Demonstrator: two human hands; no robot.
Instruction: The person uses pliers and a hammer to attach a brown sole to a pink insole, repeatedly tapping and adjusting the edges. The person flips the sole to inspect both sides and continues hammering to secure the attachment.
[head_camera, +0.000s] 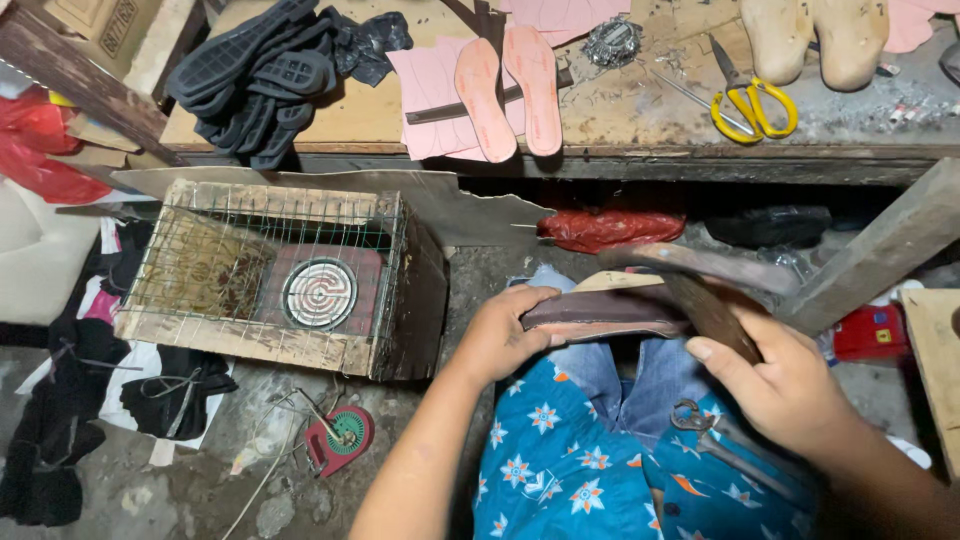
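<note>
A: In the lap, over the blue flowered cloth (560, 470), the shoe upper (600, 312) sits on its wooden last (615, 281), and both hands are on it. How do they hold?

B: The left hand (500, 335) has its grip clamped on the near end of the upper, fingers curled over the top edge. The right hand (785, 385) is wrapped around a dark flat tool (705, 310), thumb laid along it, with the tool's end resting on the upper just beyond the left grip.

A: What would make this go well, in your view?

B: I'd judge that the left grip should keep the last from rocking on the knee while the tool presses close to where the fingers pin the leather. The thumb on the tool gives control; short strokes near the grip look safer than long ones.

A: What lies around it?

B: Just under the right grip, pincers (700, 425) rest on the thigh. Well out to the left of the left grip stands a wire-topped wooden box (270, 345) with a round coil heater (319, 293) inside. Beyond both grips, on the bench (640, 125), lie pink insoles (510, 90), black soles (255, 75), yellow scissors (750, 100) and two bare lasts (815, 40).

A: Anything in the way?

B: A slanted wooden beam (880, 250) runs close past the right grip, so that elbow has little room. The pincers could slip off the lap.
</note>
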